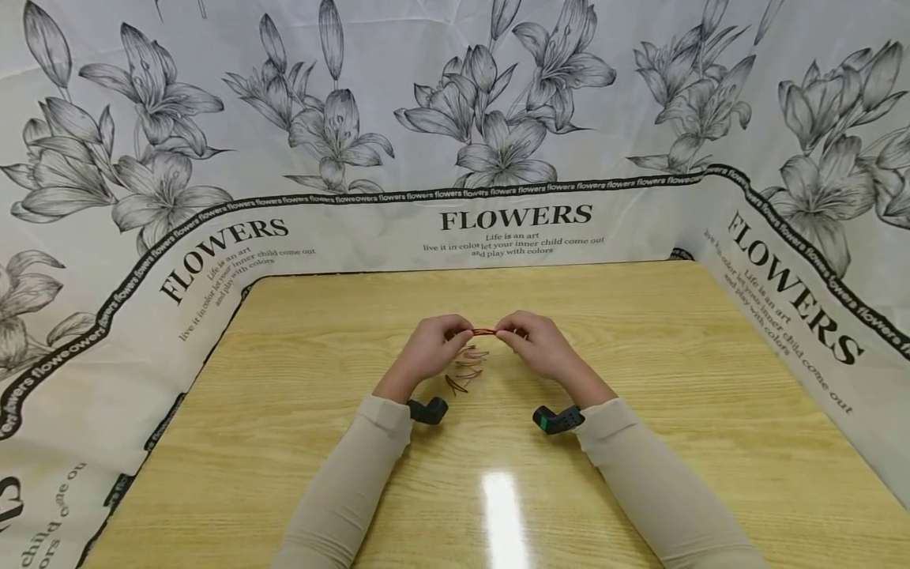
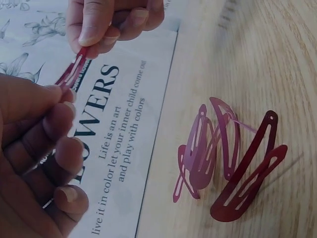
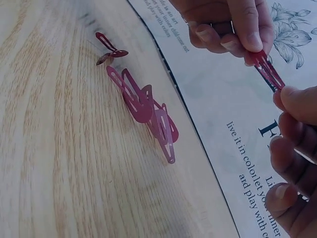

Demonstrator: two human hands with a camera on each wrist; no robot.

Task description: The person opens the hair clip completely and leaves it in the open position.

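Observation:
In the head view, both hands meet over the table's far half on one red snap hair clip point(image 1: 484, 333). My left hand point(image 1: 430, 346) pinches its left end between thumb and fingers, and my right hand point(image 1: 542, 345) pinches the other end. Seen from the left wrist, the held clip point(image 2: 74, 72) spans the small gap between the two hands, its slotted middle showing. Just below the hands lie several loose hair clips: pink ones point(image 2: 202, 174) overlapping in a heap, and a dark red one point(image 2: 225, 210) spread apart beside them. The right wrist view shows the pink clips point(image 3: 138, 110) too.
The wood-grain table point(image 1: 298, 348) reaches back to a white cloth point(image 1: 355, 237) printed with flowers and lettering, which rises along the far, left and right sides. A black device sits at each wrist point(image 1: 558, 420).

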